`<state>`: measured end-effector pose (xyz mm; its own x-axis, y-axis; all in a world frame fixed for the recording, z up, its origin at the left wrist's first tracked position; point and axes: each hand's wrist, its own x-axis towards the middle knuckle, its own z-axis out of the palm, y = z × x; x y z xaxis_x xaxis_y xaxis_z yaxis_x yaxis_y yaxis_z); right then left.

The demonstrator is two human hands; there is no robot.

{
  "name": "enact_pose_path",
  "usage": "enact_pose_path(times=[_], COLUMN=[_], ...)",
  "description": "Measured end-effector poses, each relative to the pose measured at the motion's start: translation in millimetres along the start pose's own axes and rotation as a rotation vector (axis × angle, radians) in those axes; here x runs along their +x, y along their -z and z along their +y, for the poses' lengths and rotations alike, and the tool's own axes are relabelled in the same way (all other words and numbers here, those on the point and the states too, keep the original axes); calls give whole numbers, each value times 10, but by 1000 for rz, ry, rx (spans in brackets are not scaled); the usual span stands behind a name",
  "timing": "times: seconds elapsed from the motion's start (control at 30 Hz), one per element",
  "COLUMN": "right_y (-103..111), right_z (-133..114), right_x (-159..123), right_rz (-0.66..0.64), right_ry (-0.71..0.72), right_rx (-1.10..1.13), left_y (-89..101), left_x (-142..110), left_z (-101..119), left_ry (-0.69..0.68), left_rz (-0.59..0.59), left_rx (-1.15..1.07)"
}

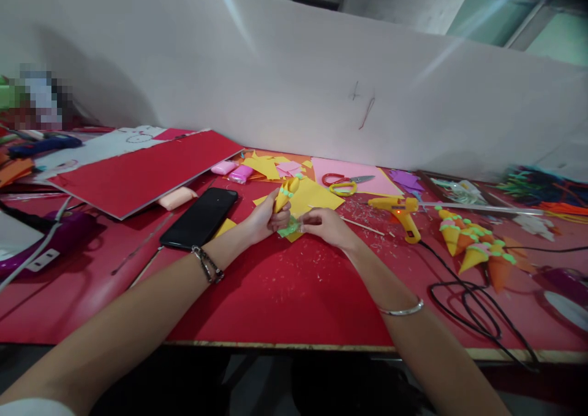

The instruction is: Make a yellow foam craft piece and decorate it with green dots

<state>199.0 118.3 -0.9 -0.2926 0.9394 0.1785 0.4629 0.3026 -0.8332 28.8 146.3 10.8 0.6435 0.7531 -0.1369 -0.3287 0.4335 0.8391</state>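
My left hand point(270, 212) is closed around a small yellow paper cone point(287, 194) trimmed with light green clay. Just to its right, my right hand point(321, 225) has its fingertips pinched together at the edge of a clear packet of light green clay point(290, 226). Whether those fingers grip the packet or a bit of clay is too small to tell. Both hands are above yellow paper sheets point(316, 196) on the red table point(275, 299). A thin wooden stick point(365, 225) lies to the right of my right hand.
A black phone point(202, 218) lies left of my hands, before a red board point(147, 171). Scissors point(346, 183) rest on pink paper behind. At right are a yellow glue gun point(399, 212), its looping black cord point(463, 306) and several decorated paper cones point(475, 253).
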Motion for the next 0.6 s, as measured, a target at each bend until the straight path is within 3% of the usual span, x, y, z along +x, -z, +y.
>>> enact_pose_path(times=[0.2,0.47,0.6], right_y=[-56,-62,-67], right_z=[-19,-17,-9], right_x=[9,19,32], right_rz=[46,24,95], right_ry=[46,43,-68], right_rx=[-155,-21,241], left_y=[-9,-25,-30], left_x=[2,8,9], left_z=[-34,-56,-46], left_ry=[-30,-43,-31], left_rz=[3,-4,14], left_rx=[78,148,164])
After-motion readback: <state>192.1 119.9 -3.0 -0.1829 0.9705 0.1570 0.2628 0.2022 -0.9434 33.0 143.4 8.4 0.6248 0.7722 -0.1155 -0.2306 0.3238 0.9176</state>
